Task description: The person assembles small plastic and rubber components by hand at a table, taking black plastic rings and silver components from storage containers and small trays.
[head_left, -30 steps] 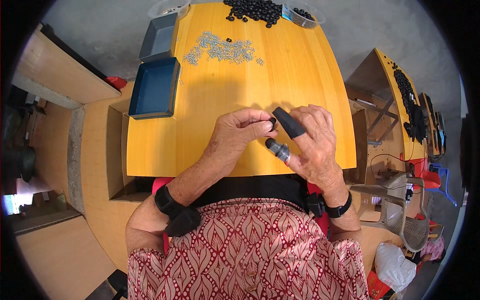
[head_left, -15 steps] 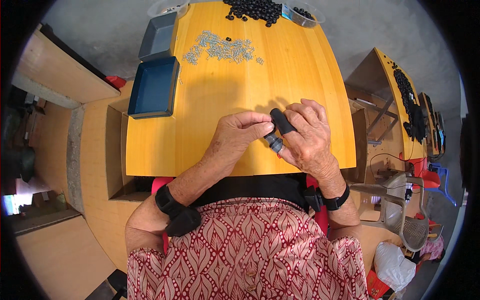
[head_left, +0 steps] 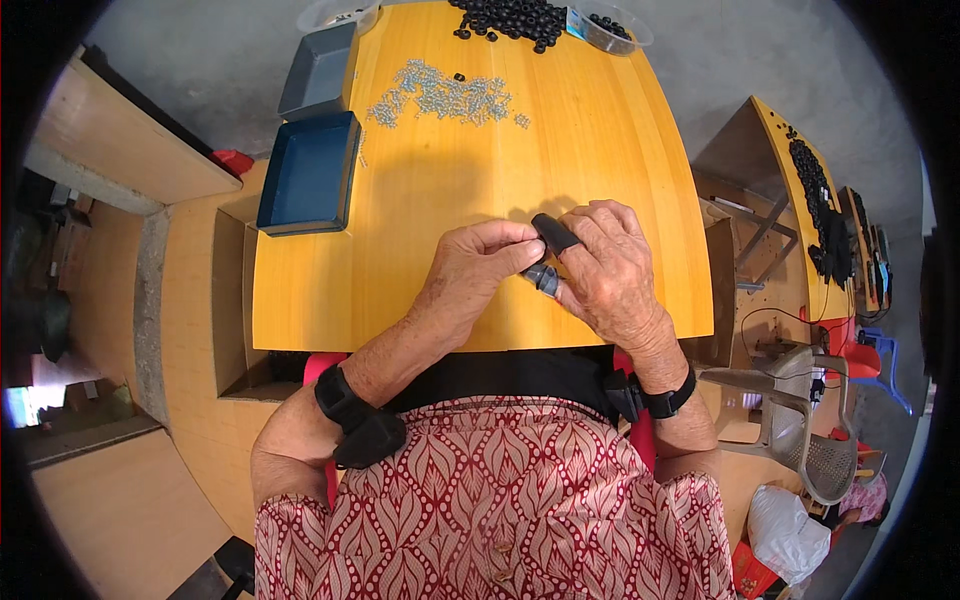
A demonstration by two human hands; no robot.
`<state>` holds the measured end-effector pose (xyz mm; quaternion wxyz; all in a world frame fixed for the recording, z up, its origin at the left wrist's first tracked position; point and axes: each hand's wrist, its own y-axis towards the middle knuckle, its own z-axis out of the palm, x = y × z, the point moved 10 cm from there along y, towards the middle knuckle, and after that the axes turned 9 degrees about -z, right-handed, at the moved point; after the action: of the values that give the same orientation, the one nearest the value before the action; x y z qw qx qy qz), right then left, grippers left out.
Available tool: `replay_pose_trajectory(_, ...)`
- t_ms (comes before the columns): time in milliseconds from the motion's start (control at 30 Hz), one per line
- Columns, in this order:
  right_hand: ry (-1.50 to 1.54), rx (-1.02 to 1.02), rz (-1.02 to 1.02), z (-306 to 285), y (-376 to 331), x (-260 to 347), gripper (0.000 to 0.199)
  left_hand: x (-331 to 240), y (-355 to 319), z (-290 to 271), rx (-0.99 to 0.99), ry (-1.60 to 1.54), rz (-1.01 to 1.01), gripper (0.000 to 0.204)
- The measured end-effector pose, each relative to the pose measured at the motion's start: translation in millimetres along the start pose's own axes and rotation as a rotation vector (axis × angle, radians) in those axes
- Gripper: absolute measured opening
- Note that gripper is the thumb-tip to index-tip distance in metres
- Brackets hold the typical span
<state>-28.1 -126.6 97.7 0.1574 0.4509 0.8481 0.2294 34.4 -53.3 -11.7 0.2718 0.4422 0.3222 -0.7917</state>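
Both hands meet over the near middle of the yellow table [head_left: 420,270]. Left hand [head_left: 478,268] has its fingertips pinched together on a small dark part [head_left: 543,275], and the right hand [head_left: 610,268] pinches the same part from the other side. One finger of the right hand wears a black finger cover [head_left: 553,232] (it sits just above the small part). The part is held a little above the table, between the two hands, and most of it is hidden by the fingers.

Nothing lies between the hands and the things farther back. To the left, two blue trays sit one behind the other: the nearer blue tray [head_left: 308,175] and the farther grey-blue tray [head_left: 320,72]. Past the middle lies one loose heap of little silver pieces [head_left: 445,97], too many to count. At the far edge is one pile of black rings [head_left: 510,17], and a clear tub [head_left: 610,28] with more black bits is just beside it.
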Motion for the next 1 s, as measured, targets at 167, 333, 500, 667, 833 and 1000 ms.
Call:
replay_pose_trajectory(167, 0.013, -0.018, 0.019, -2.2, 2.3, -2.0, 0.024, -0.5, 0.2, 3.5, 0.017, -0.017, -0.007, 0.017)
replay_pose_trajectory(333, 0.037, -0.022, -0.031, -1.9, -3.3, -1.6, 0.024, -2.6, -1.2, 5.8, 0.009, 0.019, 0.003, 0.018)
replay_pose_trajectory(500, 0.024, -0.079, -0.065, -5.1, -6.5, 0.3, 0.023, -1.5, -1.4, 7.8, 0.025, 0.027, -0.001, 0.019)
replay_pose_trajectory(667, 0.033, -0.045, -0.057, -3.6, -5.9, 0.8, 0.022, -3.1, -2.1, 7.0, 0.023, 0.095, -0.019, 0.018)
replay_pose_trajectory(833, -0.011, -0.080, -0.090, -3.9, -5.1, 4.1, 0.023, -4.9, -0.4, 5.9, 0.012, 0.149, 0.001, 0.018)
replay_pose_trajectory(1000, 0.001, -0.072, -0.074, -1.8, -6.1, 2.3, 0.024, -2.5, 0.8, 4.0, -0.015, 0.144, 0.007, 0.017)
